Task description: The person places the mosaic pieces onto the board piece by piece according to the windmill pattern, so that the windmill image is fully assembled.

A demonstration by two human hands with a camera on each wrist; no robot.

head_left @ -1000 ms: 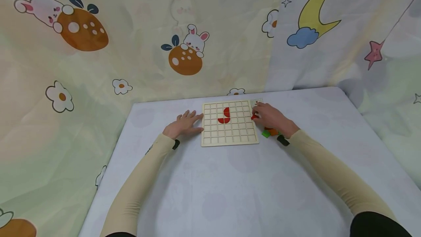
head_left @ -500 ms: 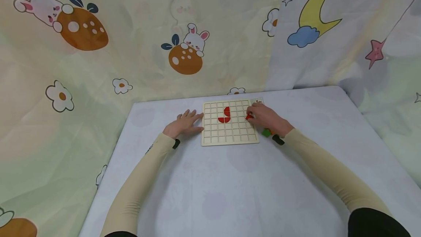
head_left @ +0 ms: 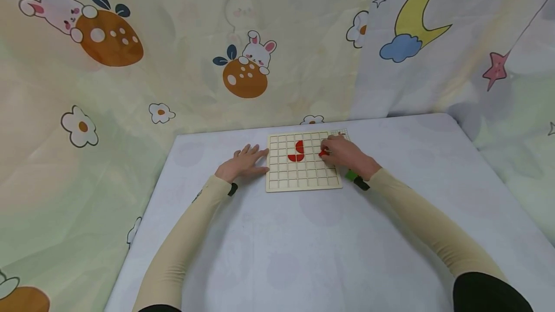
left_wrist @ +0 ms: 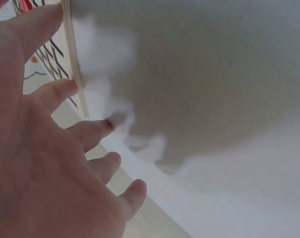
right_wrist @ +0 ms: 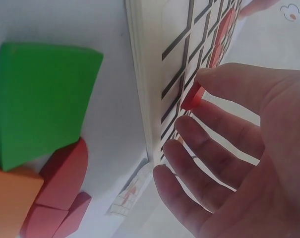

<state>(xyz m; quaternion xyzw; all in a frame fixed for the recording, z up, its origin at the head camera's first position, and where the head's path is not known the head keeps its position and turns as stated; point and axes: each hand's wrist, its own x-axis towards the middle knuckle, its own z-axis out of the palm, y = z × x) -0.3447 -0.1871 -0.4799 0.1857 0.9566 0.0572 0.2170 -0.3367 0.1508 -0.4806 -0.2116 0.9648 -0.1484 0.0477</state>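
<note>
A pale wooden grid board (head_left: 282, 182) lies flat on the table. Near its middle sit several red quarter-circle pieces (head_left: 296, 158). My left hand (head_left: 243, 163) is spread at the board's left edge; in the left wrist view its thumb and index fingertip touch the wooden rim. Over the right part of the board, my right hand (head_left: 346, 153) pinches a small red block (right_wrist: 193, 96) between thumb and index finger, the other fingers loosely bent. That block's full outline is partly covered by the fingertips.
Right of the board lie a green block (right_wrist: 45, 99), an orange block (right_wrist: 13, 201) and several red blocks (right_wrist: 63, 173), mostly under the right wrist in the head view. A small printed grid card (head_left: 342, 132) pokes out at the board's far right corner.
My right hand has moved left with the red block, from beside the board's right edge to over its right columns. The left hand and the board have stayed put.
</note>
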